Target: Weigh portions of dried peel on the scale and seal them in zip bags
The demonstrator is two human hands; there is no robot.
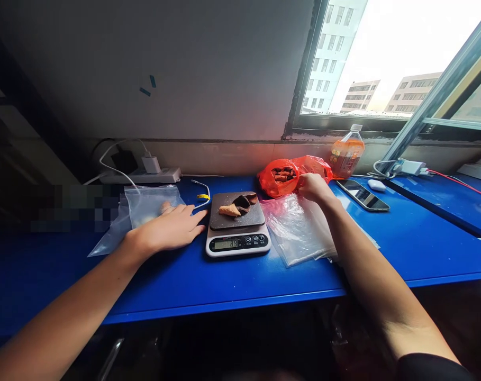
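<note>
Scale display: digits that seem to read "83"; any decimal point is too small to make out.
Scale buttons: three, a power symbol, "M" and "T", with tiny characters below too small to read.
Bottle label: printing on the orange bottle (348,153), too blurred to read; one bottle, near the rear edge of the blue table (232,286).
Scale: one kitchen scale (239,244), between the two hands, midway between the table's front and rear edges.
Curled pieces: at least two curled pieces (240,205) on the scale's dark plate, one tan, one dark brown.
Red bag: at least one red plastic bag (269,180) near the rear edge, its mouth showing more brown pieces, too many to count.
Left hand: the person's left hand (161,227) lies palm down over at least two zip bags (135,203) left of the scale, fingers outstretched; what is under the palm is hidden.
Right hand: the person's right hand (314,188) is at the red bag, fingertips hidden; whether it grips anything cannot be told.
Clear bags: a flat pile of clear bags (291,238) right of the scale, number unclear, partly beneath the right forearm.
Phone: one phone (363,196), one small white case (377,185) beside it, toward the rear edge.
Power strip: one power strip (131,176) along the rear edge, holding one white charger (150,163).
</note>
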